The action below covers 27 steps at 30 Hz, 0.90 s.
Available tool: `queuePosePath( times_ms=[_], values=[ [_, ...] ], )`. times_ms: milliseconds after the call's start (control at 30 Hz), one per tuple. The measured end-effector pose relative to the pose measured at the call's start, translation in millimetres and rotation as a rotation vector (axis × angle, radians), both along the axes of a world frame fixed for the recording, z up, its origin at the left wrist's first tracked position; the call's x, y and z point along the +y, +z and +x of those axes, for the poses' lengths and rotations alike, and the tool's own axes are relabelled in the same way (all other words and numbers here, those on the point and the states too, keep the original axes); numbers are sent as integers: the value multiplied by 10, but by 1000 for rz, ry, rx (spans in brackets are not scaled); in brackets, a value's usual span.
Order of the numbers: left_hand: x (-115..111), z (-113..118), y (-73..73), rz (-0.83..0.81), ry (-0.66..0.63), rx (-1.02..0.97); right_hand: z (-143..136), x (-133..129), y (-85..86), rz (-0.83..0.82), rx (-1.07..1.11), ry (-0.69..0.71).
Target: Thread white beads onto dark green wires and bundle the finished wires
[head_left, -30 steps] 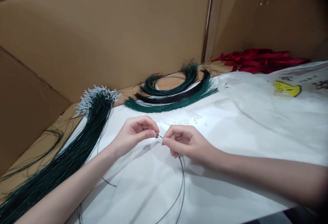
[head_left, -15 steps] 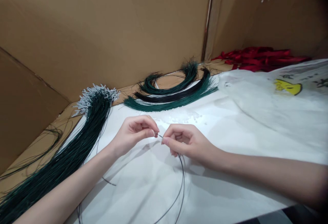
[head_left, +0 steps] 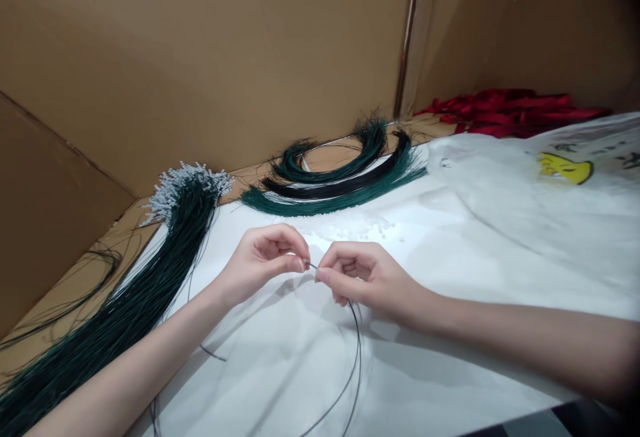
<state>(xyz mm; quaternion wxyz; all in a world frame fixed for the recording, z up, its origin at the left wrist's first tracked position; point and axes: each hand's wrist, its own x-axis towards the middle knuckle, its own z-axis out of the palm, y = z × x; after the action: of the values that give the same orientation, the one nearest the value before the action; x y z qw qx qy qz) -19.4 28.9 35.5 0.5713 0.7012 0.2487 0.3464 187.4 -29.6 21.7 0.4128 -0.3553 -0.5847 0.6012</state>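
Observation:
Near the middle of the view, my left hand [head_left: 273, 254] pinches the end of a thin dark wire between thumb and forefinger. My right hand [head_left: 357, 274] pinches the same wire just to the right, and a short piece shows between the fingertips. Below my right hand the dark wire [head_left: 359, 350] hangs in a long loop over the white sheet [head_left: 425, 384]. Small white beads [head_left: 370, 229] lie scattered on the sheet beyond my hands. Any small piece at my left fingertips is too tiny to make out.
A long bundle of dark green wires [head_left: 145, 290] with white tips [head_left: 187, 187] lies at the left. Curved green and black bundles [head_left: 330, 190] rest behind my hands. Red ribbons [head_left: 515, 110] and a clear plastic bag [head_left: 565, 217] are at the right. Cardboard walls [head_left: 225, 57] stand behind.
My left fingers have shifted very slightly at the wire end. The view has moved a little; both hands keep nearly the same place.

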Motion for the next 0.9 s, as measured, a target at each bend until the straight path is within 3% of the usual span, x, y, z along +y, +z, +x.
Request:
queuePosePath(
  times_ms=[900],
  values=[
    [-9, 30, 56, 77, 5, 40, 13, -2, 15, -13, -32, -15]
  ],
)
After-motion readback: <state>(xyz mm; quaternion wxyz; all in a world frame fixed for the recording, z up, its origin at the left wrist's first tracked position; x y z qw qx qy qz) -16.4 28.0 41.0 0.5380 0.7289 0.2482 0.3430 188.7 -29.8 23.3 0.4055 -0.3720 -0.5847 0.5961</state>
